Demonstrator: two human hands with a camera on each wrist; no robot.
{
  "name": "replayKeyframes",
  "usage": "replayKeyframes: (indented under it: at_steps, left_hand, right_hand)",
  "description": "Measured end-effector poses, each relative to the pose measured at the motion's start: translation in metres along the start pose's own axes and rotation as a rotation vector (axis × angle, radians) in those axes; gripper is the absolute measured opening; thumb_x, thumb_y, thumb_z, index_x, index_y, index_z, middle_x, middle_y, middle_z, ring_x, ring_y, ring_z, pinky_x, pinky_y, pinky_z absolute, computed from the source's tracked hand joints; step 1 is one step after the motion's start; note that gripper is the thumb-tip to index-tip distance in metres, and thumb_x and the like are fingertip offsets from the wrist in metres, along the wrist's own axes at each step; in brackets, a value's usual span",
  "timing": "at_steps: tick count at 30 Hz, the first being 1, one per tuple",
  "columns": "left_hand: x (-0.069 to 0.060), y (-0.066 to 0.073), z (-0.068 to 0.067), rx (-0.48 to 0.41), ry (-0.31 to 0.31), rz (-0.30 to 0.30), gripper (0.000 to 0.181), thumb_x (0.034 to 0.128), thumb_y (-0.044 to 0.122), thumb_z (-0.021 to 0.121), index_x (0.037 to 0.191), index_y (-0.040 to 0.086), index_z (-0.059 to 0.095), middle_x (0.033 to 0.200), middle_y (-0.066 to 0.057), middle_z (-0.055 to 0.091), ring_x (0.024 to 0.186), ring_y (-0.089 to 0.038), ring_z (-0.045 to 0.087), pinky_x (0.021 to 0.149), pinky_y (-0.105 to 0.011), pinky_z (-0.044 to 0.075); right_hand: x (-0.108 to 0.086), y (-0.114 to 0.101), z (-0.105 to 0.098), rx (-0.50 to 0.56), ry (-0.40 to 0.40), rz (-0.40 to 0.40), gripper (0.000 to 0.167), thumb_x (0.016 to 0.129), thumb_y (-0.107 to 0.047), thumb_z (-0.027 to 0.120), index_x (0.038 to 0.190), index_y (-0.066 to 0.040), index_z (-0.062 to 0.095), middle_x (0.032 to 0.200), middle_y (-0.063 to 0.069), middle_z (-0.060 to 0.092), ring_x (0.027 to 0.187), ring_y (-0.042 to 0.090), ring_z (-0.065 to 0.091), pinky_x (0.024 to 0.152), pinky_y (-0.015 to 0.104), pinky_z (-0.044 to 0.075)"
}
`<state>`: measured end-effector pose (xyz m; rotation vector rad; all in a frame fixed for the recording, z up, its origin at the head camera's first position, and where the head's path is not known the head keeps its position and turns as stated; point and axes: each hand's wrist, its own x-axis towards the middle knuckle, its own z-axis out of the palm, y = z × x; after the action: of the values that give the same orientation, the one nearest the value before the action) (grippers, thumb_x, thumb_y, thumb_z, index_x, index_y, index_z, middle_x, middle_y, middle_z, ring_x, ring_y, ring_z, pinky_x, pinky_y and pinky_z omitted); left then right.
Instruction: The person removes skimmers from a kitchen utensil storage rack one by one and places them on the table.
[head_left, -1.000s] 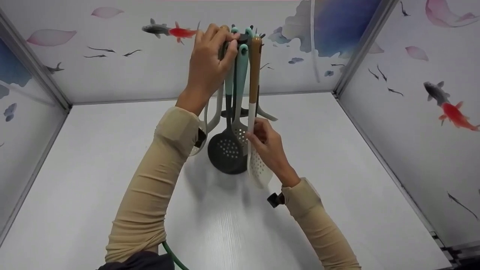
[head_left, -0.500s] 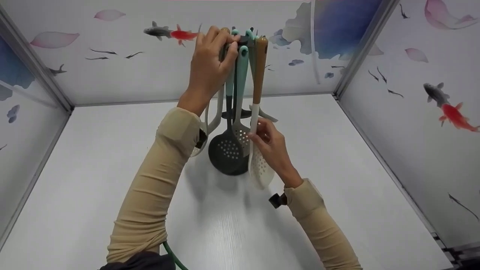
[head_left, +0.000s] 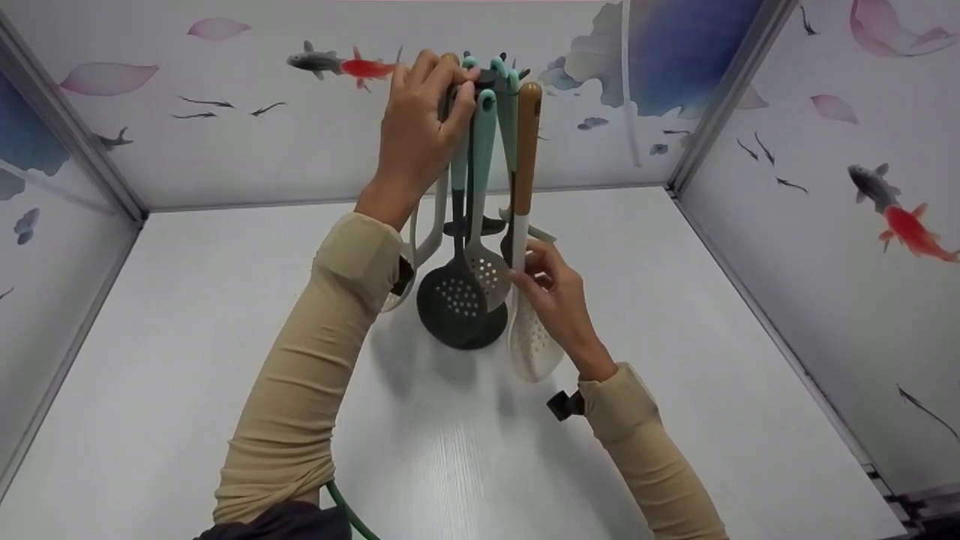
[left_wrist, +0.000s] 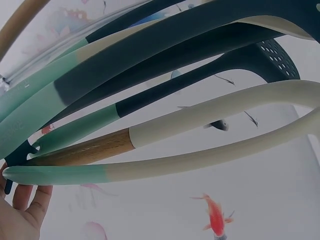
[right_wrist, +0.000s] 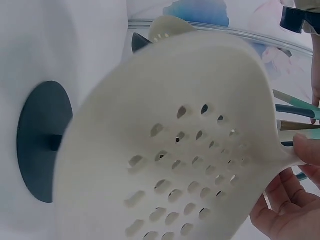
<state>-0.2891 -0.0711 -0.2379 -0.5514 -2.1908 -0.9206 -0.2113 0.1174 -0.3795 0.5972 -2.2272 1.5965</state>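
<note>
My right hand (head_left: 553, 296) pinches the white neck of a slotted spoon (head_left: 527, 150) with a wooden handle, held upright with its perforated bowl downward. Its handle's top is apart from the rack, just to the right. The right wrist view shows this broad, holed bowl (right_wrist: 210, 75) close up. At the top of the dark utensil rack (head_left: 487, 78), my left hand (head_left: 424, 124) grips the hook head; its fingers partly hide it. A dark skimmer (head_left: 452, 304) and a green-handled slotted spoon (head_left: 486, 127) hang from the rack, among several other utensils.
The rack's round dark base (right_wrist: 42, 142) stands on the white table (head_left: 247, 337). Painted panels with koi surround the table at the back and sides. A green cable (head_left: 346, 510) runs by the left arm.
My right hand has moved the wooden-handled slotted spoon to the right and slightly down, its handle coming away from the rack's head. My left hand has stayed at the rack's top.
</note>
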Motion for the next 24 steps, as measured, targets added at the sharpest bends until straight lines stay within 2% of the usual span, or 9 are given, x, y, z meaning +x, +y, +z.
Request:
replayKeyframes:
  at_steps: [4,7,15,18,24]
  left_hand:
    - [0.001,0.001,0.002,0.002,0.003,0.01,0.032,0.0952,0.031,0.04,0.104,0.008,0.061,0.11,-0.008,0.054,0.099,-0.021,0.041,0.079,-0.026,0.041]
    - [0.0,0.0,0.003,0.004,0.003,0.013,0.031,0.0949,0.031,0.04,0.102,0.008,0.06,0.109,-0.008,0.054,0.098,-0.021,0.04,0.077,-0.027,0.04]
    - [-0.002,0.0,0.004,0.002,0.007,0.018,0.031,0.0951,0.03,0.041,0.103,0.008,0.06,0.11,-0.008,0.054,0.097,-0.022,0.039,0.077,-0.027,0.04]
    - [-0.002,0.0,0.003,0.004,0.009,0.013,0.031,0.0951,0.03,0.041,0.103,0.008,0.06,0.11,-0.009,0.054,0.098,-0.022,0.04,0.078,-0.026,0.041]
    - [-0.001,0.0,0.002,0.005,0.012,0.003,0.032,0.0949,0.03,0.04,0.105,0.007,0.06,0.111,-0.009,0.053,0.101,-0.022,0.04,0.08,-0.025,0.041]
  right_hand:
    - [-0.006,-0.011,-0.005,0.01,0.013,0.032,0.031,0.088,-0.001,0.059,0.117,0.005,0.051,0.092,0.021,0.061,0.083,0.02,0.058,0.069,0.019,0.047]
    - [-0.01,-0.003,-0.007,0.036,0.039,0.081,0.031,0.089,-0.001,0.058,0.118,0.004,0.051,0.092,0.021,0.06,0.084,0.018,0.058,0.071,0.02,0.047]
    - [-0.015,0.054,-0.015,0.096,0.143,0.253,0.036,0.089,-0.013,0.061,0.124,-0.008,0.052,0.093,0.007,0.057,0.085,0.014,0.055,0.075,0.024,0.044]
    - [-0.016,0.067,-0.017,0.077,0.173,0.303,0.036,0.089,-0.016,0.062,0.123,-0.011,0.053,0.093,0.004,0.057,0.085,0.013,0.055,0.076,0.024,0.043]
    - [-0.02,0.087,-0.02,0.033,0.209,0.383,0.037,0.089,-0.018,0.062,0.124,-0.013,0.052,0.096,0.008,0.057,0.086,0.016,0.052,0.075,0.024,0.043]
